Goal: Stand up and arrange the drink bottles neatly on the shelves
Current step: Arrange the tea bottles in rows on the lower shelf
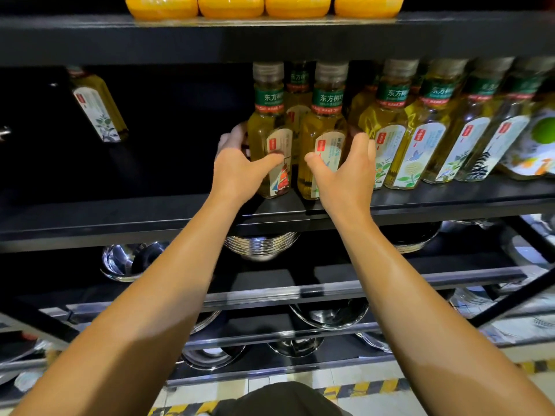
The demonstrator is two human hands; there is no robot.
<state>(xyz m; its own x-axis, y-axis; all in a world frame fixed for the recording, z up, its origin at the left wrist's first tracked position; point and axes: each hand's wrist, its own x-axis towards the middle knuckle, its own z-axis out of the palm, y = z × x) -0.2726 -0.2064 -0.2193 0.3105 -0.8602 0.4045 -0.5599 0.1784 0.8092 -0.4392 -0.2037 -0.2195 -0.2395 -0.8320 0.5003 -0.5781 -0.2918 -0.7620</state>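
1. Head view looks down two bare forearms reaching onto the middle shelf, where the tea bottles stand.
2. The left hand wraps the left bottle: thumb across its front label, fingers curled round its far left side.
3. The right hand holds the right bottle the same way, thumb on the label and fingers curled round its right flank, next to the row of bottles that runs on to the right of that hand.
4. Both held bottles stand upright on the shelf, near its front edge and just apart from each other; more bottles stand behind them.
5. Judged step: setting this pair into line, extending the standing row leftward.
6. Far to the left of the left hand, one lone bottle appears tilted at the back of the shelf, well apart from the rest; I cannot tell what it rests against.
7. The next move probably calls for pushing the pair snug against the row, labels forward, and letting go gently so neither tips, then a long reach left for the lone bottle.
8. Above the hands, orange bottles sit on the upper shelf; below the forearms, metal bowls fill the lower shelves.
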